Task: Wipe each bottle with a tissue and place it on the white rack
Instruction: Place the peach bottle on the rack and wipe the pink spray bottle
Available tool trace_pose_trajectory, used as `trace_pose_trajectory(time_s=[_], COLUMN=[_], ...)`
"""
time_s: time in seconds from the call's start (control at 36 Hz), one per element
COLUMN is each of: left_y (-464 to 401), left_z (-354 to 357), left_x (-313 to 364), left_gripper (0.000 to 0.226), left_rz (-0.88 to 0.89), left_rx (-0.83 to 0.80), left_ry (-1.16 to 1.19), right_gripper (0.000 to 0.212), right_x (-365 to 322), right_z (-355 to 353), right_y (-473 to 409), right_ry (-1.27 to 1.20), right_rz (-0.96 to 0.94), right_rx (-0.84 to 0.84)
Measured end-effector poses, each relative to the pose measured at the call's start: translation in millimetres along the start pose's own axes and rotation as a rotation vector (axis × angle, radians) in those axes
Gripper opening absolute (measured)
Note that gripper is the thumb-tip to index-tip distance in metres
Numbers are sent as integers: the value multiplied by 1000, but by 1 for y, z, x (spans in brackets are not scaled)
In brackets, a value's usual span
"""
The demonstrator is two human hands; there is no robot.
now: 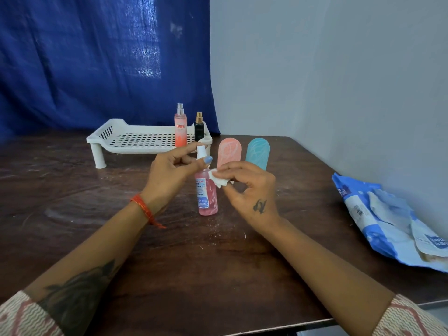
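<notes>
A pink spray bottle (206, 197) with a white nozzle stands upright on the dark table. My left hand (169, 173) pinches it near the nozzle. My right hand (249, 187) pinches a small white tissue (218, 179) against the bottle's shoulder. Just behind stand a peach rounded bottle (229, 151) and a teal rounded bottle (257, 152). The white rack (135, 139) sits at the back of the table. On its right end stand an orange spray bottle (180, 128) and a dark green bottle (199, 129).
A blue and white tissue packet (388, 221) lies open at the table's right edge by the grey wall. A blue curtain (97, 57) hangs behind the rack. The table's front edge (291, 326) runs below my right forearm.
</notes>
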State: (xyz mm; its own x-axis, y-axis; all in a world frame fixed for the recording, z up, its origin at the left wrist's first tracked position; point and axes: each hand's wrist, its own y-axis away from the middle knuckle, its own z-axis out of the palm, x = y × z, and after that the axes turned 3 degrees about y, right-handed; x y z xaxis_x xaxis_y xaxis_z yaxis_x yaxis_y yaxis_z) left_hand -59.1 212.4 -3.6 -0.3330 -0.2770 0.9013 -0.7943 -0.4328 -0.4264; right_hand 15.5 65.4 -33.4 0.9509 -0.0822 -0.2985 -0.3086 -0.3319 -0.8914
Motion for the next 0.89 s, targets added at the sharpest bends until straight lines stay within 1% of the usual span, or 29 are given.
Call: trace_pose_trajectory(time_s=[0.14, 0.22, 0.28, 0.39, 0.5, 0.58, 0.64, 0.72, 0.78, 0.89], left_y=[-2, -1, -1, -1, -1, -1, -1, -1, -2, -3], left_z=[-2, -1, -1, -1, -1, -1, -2, -2, -3, -3], left_x=[-5, -4, -4, -4, -2, -2, -3, -5, -6, -6], left_gripper=[42, 41, 40, 36, 38, 43, 42, 43, 42, 40], left_rz=[22, 35, 34, 23, 33, 38, 43, 38, 33, 23], left_rx=[6, 16, 12, 14, 9, 7, 10, 14, 13, 5], left_ry=[18, 23, 30, 24, -2, -13, -18, -19, -23, -26], right_gripper=[21, 10, 6, 9, 13, 13, 17, 12, 10, 11], right_x=[-4, -3, -1, 0, 1, -3, -6, -6, -5, -1], right_z=[0, 0, 0, -1, 1, 2, 2, 2, 1, -1], right_y=[2, 3, 3, 3, 0, 0, 2, 3, 3, 3], right_ry=[53, 77, 73, 31, 35, 24, 31, 46, 26, -22], right_rz=[-114, -184, -159, -55, 27, -12, -69, -131, -117, -19], right_rx=[-45, -80, -76, -29, 21, 7, -29, -71, -67, -51])
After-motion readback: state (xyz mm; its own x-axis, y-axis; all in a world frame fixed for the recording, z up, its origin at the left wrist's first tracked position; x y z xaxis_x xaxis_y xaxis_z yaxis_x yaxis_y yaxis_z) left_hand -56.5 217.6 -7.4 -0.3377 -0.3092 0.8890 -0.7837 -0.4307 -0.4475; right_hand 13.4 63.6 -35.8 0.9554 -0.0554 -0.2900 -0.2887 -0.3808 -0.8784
